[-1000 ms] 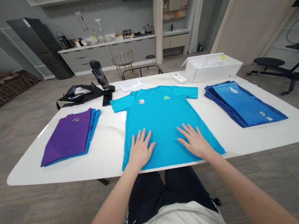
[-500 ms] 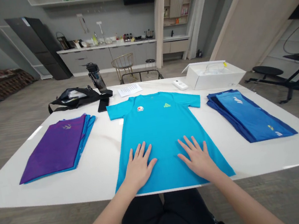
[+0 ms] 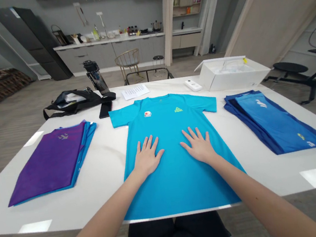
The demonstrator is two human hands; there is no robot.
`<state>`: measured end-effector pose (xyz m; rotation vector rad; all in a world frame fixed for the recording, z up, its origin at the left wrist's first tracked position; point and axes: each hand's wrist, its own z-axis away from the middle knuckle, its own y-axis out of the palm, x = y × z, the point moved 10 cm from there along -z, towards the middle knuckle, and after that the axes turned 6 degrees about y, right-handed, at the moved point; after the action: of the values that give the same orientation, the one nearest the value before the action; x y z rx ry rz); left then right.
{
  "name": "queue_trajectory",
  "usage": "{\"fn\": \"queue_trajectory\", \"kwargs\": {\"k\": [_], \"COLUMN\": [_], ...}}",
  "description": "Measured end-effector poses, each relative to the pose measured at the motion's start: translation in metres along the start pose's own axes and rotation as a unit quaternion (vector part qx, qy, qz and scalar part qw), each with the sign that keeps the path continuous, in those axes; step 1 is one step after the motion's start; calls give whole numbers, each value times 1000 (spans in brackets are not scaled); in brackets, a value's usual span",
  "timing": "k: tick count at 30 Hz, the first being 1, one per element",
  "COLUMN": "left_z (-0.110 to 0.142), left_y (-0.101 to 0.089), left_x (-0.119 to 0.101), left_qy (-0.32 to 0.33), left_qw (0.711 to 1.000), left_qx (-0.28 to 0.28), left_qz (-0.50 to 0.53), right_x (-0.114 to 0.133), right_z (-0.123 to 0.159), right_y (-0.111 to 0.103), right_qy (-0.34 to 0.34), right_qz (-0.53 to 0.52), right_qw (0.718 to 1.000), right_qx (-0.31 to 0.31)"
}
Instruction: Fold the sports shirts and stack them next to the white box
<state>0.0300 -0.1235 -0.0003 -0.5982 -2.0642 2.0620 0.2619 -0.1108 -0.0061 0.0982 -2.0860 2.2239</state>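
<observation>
A turquoise T-shirt (image 3: 172, 172) lies spread flat on the white table (image 3: 112, 188), its neck toward the far side and its hem at the near edge. Two small prints, one round and one green, show on its chest. On the left half of the shirt my left hand (image 3: 147, 157) rests palm down with the fingers spread. My right hand (image 3: 199, 146) lies the same way on the right half. Neither hand grips the cloth. Folded purple and blue shirts (image 3: 48, 162) are stacked to the left, and folded blue clothes (image 3: 274, 121) to the right.
Along the far side are a black bag (image 3: 72, 100), a dark water bottle (image 3: 95, 76), a phone (image 3: 105, 109), a printed sheet (image 3: 135, 91), a small white device (image 3: 193, 85) and a white box (image 3: 233, 73). A chair (image 3: 128, 61) stands beyond the table.
Both hands have slid up the shirt, away from the near edge, staying flat with fingers spread. The view has shifted closer over the table. The folded stacks remain in place.
</observation>
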Motion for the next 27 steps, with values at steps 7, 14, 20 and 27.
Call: {"fn": "queue_trajectory", "kwargs": {"k": [7,14,20,27], "left_z": [-45,-116,-117,-118], "left_y": [-12,-9,-3,-5], "left_x": [22,56,59,59], "left_qy": [-21,-38,-36,-37], "left_qw": [1000,999,999,999], "left_qx": [-5,-6,-17,-13], "left_qz": [-20,-19,-25,-23], "right_x": [-5,-1,-1,1], "right_z": [-48,-114,-113,-115], "right_y": [-11,-9,-7,-11], "right_qy": [16,-3,-7,-7], "right_qz": [-7,6,23,25], "right_qw": [1000,1000,1000,1000], "right_qx": [3,-3,-16,-12]}}
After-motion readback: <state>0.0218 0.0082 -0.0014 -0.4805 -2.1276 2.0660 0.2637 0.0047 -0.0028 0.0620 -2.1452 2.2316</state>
